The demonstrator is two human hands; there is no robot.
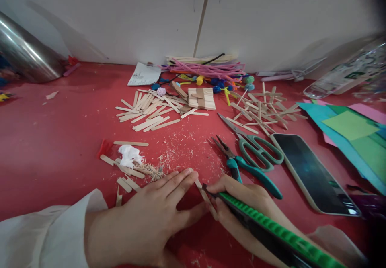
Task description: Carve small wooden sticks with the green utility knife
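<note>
Low in the view, my left hand [163, 207] lies over the red table, its fingertips at the far end of a wooden craft stick [202, 191] and its thumb by the near end, pinning the stick down. My right hand [250, 203] is closed around a green and black utility knife [271, 230]. The knife's tip sits against or just over the stick; the exact contact is too small to tell. Beside my left fingers lie wood shavings [152, 169], a crumpled white tissue [130, 156] and several cut stick pieces [128, 184].
Teal-handled pliers [241, 163], green scissors [256, 145] and a phone [313, 171] lie on the right. Behind are loose craft sticks [147, 107], a stick bundle [202, 98], a stick pile [265, 109] and pipe cleaners [208, 68]. Coloured paper [346, 125] covers the far right.
</note>
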